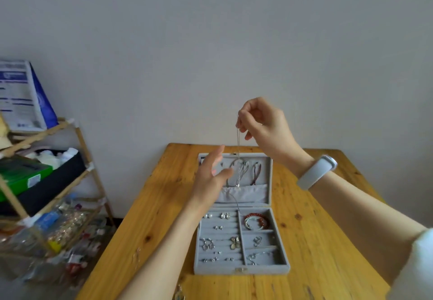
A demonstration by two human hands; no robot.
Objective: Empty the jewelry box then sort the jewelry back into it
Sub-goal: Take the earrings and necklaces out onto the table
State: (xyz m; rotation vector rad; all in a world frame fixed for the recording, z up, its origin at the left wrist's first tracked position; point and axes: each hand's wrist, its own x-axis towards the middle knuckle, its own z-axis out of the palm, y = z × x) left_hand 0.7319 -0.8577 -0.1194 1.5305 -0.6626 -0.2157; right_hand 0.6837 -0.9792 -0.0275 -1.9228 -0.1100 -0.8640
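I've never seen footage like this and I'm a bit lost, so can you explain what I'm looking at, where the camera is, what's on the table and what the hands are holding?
There is no machine here. A person wears a wide-angle camera on the head, looking forward and down, so you see their own two arms reaching out. This is the only view.

On the wooden table lies an open grey jewelry box. Its lid lies tilted back, with a few pieces hanging inside it. The tray holds earrings in padded rows and a red bead bracelet in a side compartment.

The right hand, raised above the box, pinches a thin silver necklace that dangles down in front of the lid. The left hand is open, held beside the chain, holding nothing. A cluttered shelf stands at the left.
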